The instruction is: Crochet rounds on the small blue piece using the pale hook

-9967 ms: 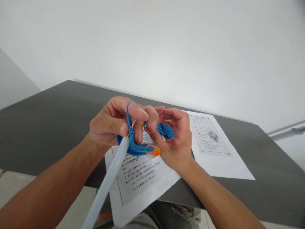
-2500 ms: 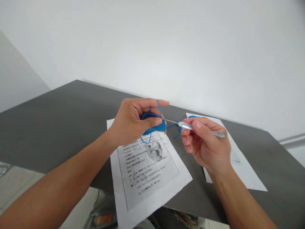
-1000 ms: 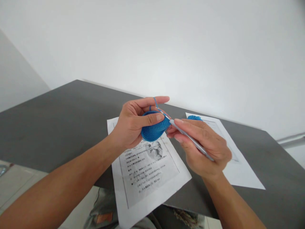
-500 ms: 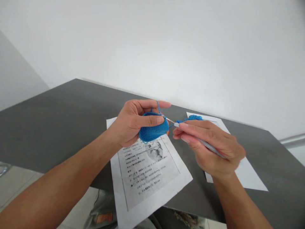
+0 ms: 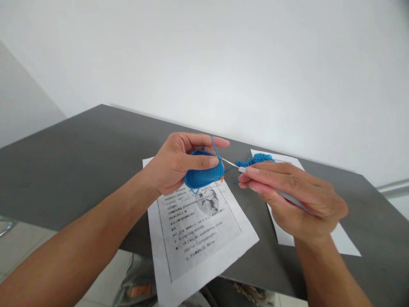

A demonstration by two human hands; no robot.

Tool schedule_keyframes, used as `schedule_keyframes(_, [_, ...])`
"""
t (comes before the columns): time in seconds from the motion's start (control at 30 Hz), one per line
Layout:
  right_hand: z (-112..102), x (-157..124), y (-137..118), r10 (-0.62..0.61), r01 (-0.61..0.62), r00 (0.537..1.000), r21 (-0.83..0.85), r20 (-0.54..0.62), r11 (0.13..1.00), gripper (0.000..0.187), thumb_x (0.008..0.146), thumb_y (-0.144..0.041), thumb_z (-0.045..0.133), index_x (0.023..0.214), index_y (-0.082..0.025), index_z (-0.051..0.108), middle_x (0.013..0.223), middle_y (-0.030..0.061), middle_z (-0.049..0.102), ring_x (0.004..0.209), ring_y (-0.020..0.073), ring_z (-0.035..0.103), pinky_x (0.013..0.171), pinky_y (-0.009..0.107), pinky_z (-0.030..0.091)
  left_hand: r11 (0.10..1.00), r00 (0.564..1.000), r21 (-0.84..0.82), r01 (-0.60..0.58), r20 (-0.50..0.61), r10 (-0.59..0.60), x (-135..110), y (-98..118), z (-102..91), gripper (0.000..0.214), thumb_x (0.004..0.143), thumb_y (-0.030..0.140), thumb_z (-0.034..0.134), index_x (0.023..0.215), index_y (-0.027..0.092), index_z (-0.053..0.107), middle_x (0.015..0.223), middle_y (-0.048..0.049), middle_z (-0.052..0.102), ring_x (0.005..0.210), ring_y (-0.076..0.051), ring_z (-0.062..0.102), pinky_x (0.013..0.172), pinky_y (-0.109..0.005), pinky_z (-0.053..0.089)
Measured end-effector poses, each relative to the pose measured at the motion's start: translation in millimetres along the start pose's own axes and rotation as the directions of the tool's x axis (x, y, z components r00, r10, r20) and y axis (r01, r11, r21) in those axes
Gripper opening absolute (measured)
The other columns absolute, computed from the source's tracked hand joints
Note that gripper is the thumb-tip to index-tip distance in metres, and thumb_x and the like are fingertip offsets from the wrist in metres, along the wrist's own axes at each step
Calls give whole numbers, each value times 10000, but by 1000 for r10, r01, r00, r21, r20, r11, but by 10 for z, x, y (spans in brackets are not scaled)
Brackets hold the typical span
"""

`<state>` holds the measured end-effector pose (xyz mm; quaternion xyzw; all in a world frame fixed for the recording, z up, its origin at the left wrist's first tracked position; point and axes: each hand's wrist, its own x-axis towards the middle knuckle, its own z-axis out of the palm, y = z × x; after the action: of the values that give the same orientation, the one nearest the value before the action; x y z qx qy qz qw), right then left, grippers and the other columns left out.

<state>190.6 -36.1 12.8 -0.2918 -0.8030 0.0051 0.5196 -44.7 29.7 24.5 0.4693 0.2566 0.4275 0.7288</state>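
Note:
Between thumb and fingers, my left hand (image 5: 182, 160) grips a rounded blue crochet piece (image 5: 204, 175). A blue yarn strand passes over its outstretched index finger. A bit of orange shows at the piece's right edge. My right hand (image 5: 294, 196) is closed around the grey handle of a crochet hook (image 5: 243, 169), held like a pen. The hook's metal shaft points left, its tip at the upper right edge of the piece by my left thumb. Beyond my right hand lies a loose heap of blue yarn (image 5: 257, 159), partly hidden.
A printed sheet (image 5: 204, 238) with text and a round picture lies under my left hand, overhanging the front edge of the dark grey table (image 5: 79, 170). A second sheet (image 5: 343, 241) is beneath my right hand and the yarn. A white wall (image 5: 223, 64) stands behind.
My right hand has moved right and slightly down, drawing the hook back, so more of its shaft shows. The crochet piece has shifted slightly left; my left hand is nearly still.

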Motion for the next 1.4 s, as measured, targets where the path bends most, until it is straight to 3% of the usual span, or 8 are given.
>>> schedule_keyframes(0.33, [-84,19,-29,-15,18,998,-47,65,999,583,905,-40,841,1376,-379,781,1049,5,885,869,245,858,741,412,749,993,1000,115,6,-9,-5,8,27,-34,258,710,76,947,957,138,904,714,-73,810,583,-161,747,550,-220,601])
schedule_keyframes(0.6, [-75,37,-37,47,-47,999,28,25,998,500,900,-46,848,1285,-364,828,956,13,883,795,253,843,666,435,730,984,1000,177,-18,13,16,7,35,-61,254,703,94,950,950,134,908,754,-85,819,611,-155,736,577,-229,606])
schedule_keyframes(0.77, [-51,23,-46,151,-148,989,158,-4,976,439,912,-19,822,1232,-319,850,909,10,870,735,210,821,609,371,712,990,1000,143,12,12,-14,-3,41,-49,255,697,81,950,944,125,905,750,-95,823,596,-156,741,582,-229,617])
schedule_keyframes(1.0, [134,-43,-19,344,-279,936,433,-78,857,271,988,-97,768,1170,-274,861,965,44,859,735,205,831,631,382,748,994,1000,107,-12,17,10,0,31,-36,245,704,117,969,939,133,899,761,-87,825,610,-175,765,585,-241,627])
schedule_keyframes(1.1, [128,-32,-17,258,-222,961,285,-97,933,326,960,-81,796,1193,-302,854,947,29,862,739,210,829,635,388,740,990,1000,138,-19,-5,20,19,37,-56,241,698,124,971,928,136,901,761,-87,826,613,-168,759,591,-232,625])
schedule_keyframes(1.23, [-9,7,-29,21,-20,999,-24,37,1000,487,904,-44,844,1285,-347,827,1001,12,883,816,226,849,705,390,739,976,1000,219,14,2,-15,42,51,-115,248,693,100,957,933,131,907,745,-95,822,583,-149,731,545,-199,594])
schedule_keyframes(1.4, [-110,27,-53,-28,37,989,-59,146,998,522,907,-34,836,1342,-320,800,1076,22,884,903,229,861,782,377,751,965,999,261,36,12,-40,51,59,-164,202,698,87,944,890,136,907,739,-99,822,575,-137,721,537,-184,588])
